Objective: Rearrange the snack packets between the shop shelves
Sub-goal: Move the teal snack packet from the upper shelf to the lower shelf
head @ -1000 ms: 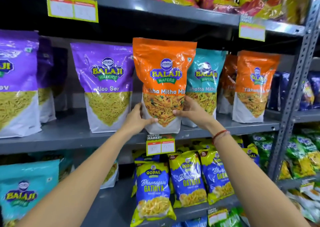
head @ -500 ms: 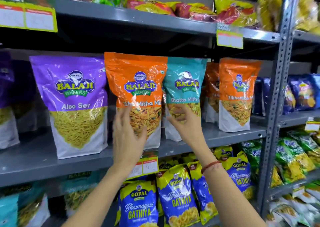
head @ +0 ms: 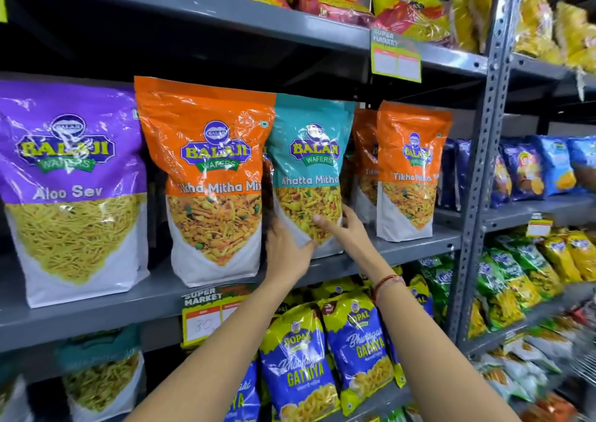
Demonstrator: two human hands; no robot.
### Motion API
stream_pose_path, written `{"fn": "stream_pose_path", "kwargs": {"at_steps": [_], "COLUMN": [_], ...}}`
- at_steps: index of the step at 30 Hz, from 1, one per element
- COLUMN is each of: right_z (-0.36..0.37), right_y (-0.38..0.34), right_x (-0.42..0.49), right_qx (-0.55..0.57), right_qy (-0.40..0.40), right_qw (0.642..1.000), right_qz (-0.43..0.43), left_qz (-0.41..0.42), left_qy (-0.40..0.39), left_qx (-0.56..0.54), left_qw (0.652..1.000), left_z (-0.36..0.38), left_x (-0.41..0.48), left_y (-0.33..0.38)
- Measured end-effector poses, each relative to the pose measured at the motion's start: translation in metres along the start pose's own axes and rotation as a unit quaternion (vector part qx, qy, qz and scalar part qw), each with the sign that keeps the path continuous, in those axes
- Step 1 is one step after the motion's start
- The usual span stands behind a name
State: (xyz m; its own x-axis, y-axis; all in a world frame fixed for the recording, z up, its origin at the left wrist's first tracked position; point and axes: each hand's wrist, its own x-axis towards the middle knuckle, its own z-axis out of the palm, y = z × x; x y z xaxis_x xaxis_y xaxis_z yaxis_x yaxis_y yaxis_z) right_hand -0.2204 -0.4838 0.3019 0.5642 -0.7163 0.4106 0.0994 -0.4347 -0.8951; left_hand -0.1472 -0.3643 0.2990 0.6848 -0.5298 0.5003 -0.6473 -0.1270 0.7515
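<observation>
Snack packets upright in a row on grey metal middle shelf [head: 96, 308]. Teal glossy plastic "Khatta Mitha" pouch [head: 309, 170] at centre of row, base near shelf front, tucked partly behind large orange "Tikha Mitha Mix" pouch [head: 209, 179] just to its left. Left hand [head: 287, 250] against teal pouch's lower left corner, thumb on white front panel, fingers hidden behind the edge. Right hand [head: 342, 231] on lower right side, fingers [head: 322, 220] spread flat over clear window. Both hands clasping the pouch between them; cannot tell whether base touches shelf or is lifted. Red thread band [head: 387, 283] round right wrist.

Purple "Aloo Sev" pouch [head: 71, 189] further left, apart from orange one by a narrow gap. Smaller orange "Tikha Mitha" pouch [head: 409, 170] to the right, another orange pouch partly hidden behind it. Blue-and-yellow "Gathiya" packets [head: 300, 367] on shelf below, under the forearms. Yellow-green price tag [head: 206, 318] clipped to middle shelf edge, partly covered by left forearm. Red and yellow packets [head: 403, 12] lying on top shelf. Grey perforated upright post [head: 483, 163] at right, blue chip bags [head: 532, 170] beyond it.
</observation>
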Motion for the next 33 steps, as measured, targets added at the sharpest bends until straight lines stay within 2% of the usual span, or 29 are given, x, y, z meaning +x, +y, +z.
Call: {"fn": "stream_pose_path", "kwargs": {"at_steps": [6, 12, 20, 28, 33], "right_z": [-0.013, -0.033, -0.038, 0.003, 0.061], "right_y": [0.002, -0.005, -0.012, -0.003, 0.024], "right_x": [-0.010, -0.036, -0.109, -0.191, -0.244], "right_qx": [-0.013, -0.020, -0.029, -0.008, -0.004], "right_qy": [0.063, 0.103, 0.175, 0.179, 0.118], "right_qw": [0.998, 0.994, 0.981, 0.979, 0.991], "right_qz": [-0.011, -0.034, -0.076, -0.097, -0.069], "left_qz": [0.017, 0.022, 0.071, 0.073, 0.016], "left_qy": [-0.025, -0.060, -0.082, -0.069, -0.060], "left_qx": [-0.012, -0.072, -0.113, -0.160, -0.159], "left_qw": [0.999, 0.995, 0.988, 0.982, 0.985], "left_z": [0.001, 0.000, -0.009, -0.050, -0.093], "left_x": [-0.005, -0.019, -0.061, -0.132, -0.189], "left_y": [0.009, 0.017, 0.009, -0.042, -0.102]}}
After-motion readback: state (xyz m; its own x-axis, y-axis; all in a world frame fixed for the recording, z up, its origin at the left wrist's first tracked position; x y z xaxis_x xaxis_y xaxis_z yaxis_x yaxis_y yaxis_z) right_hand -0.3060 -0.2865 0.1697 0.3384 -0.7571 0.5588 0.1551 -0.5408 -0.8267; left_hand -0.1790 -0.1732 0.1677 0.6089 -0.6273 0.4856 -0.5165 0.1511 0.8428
